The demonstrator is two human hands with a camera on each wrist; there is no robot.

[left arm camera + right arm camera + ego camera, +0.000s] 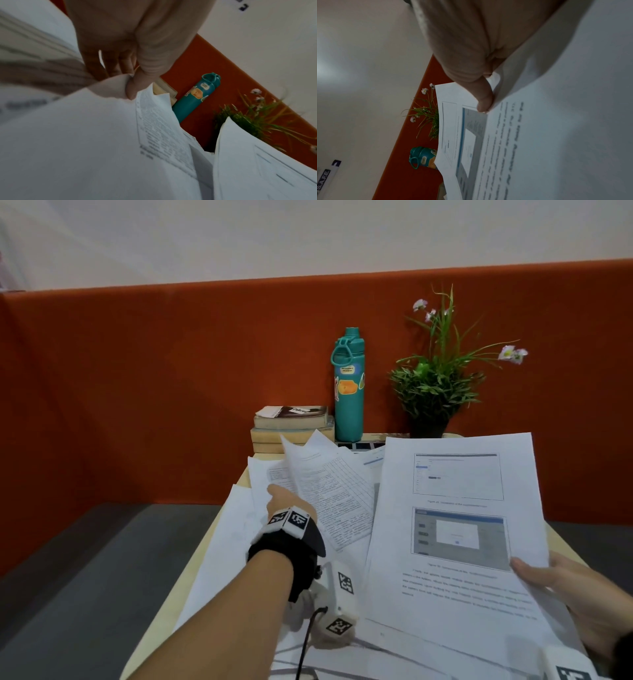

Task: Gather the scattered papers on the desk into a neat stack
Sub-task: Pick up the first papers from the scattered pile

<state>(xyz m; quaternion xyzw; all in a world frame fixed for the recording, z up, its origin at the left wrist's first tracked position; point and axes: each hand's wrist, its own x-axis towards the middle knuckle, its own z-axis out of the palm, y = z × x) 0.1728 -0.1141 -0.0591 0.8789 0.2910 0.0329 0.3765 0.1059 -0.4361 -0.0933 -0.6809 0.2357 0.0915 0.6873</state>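
Observation:
White printed papers (pixel 236 542) lie scattered across a small wooden desk (pixel 161 614). My right hand (pixel 579 597) grips a raised bundle of sheets with screenshots (pixel 459 529) at its right edge, thumb on top; in the right wrist view the thumb (pixel 485 100) presses the top page (pixel 539 135). My left hand (pixel 284 501) reaches to the desk's middle and pinches a sheet of dense text (pixel 329 491), lifting its left edge. In the left wrist view the thumb (pixel 135 86) and fingers clamp that sheet (pixel 154 121).
At the desk's back stand stacked books (pixel 291 422), a teal water bottle (pixel 348 385) and a potted plant (pixel 431 385) against an orange partition (pixel 154 388). Grey floor (pixel 85 577) lies left of the desk. More sheets cover the desk's near edge.

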